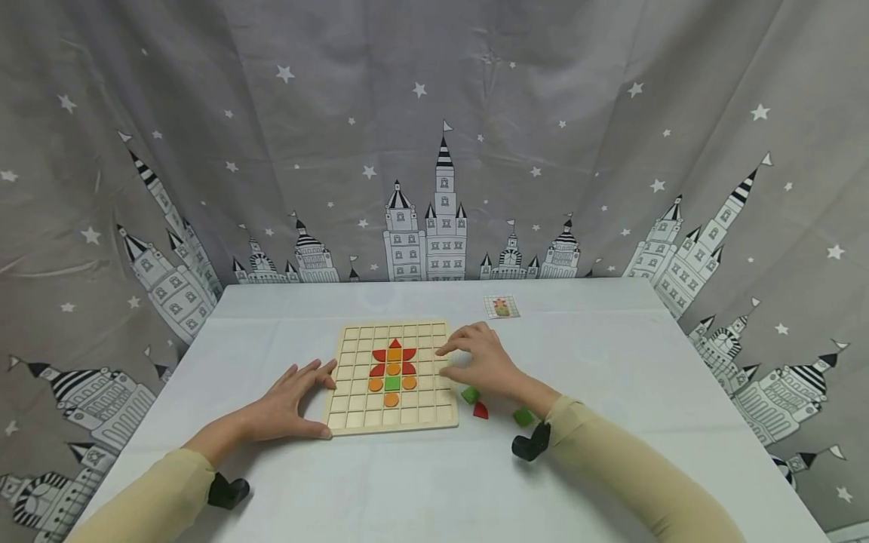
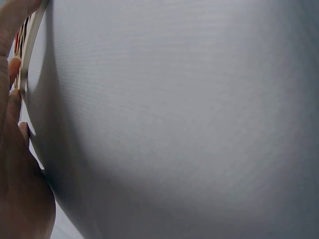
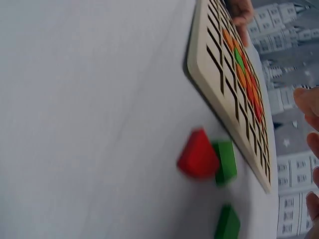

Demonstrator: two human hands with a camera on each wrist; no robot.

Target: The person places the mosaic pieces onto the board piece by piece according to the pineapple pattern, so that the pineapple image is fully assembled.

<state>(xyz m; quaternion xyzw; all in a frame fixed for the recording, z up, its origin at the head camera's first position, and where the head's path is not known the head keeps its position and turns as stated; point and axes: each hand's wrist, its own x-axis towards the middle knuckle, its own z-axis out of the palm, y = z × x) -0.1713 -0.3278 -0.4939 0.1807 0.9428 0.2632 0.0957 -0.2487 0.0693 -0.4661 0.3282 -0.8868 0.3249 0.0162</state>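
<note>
Right hand [image 1: 485,362] over the right edge of the board [image 1: 428,415], thumb and fingers parted.
A green block [image 1: 470,394] lies just right of the board, closer to its near edge than the right fingers are; a red wedge [image 1: 480,410] sits beside it, and another green block [image 1: 523,417] farther right of the board. The right hand is nearer to all three; the first block shows no clear long axis. The left hand [image 1: 288,407], fingers spread, rests at the board's left edge. Whether the right fingertips touch the board cannot be told; both wrist views cut off their own hand.
</note>
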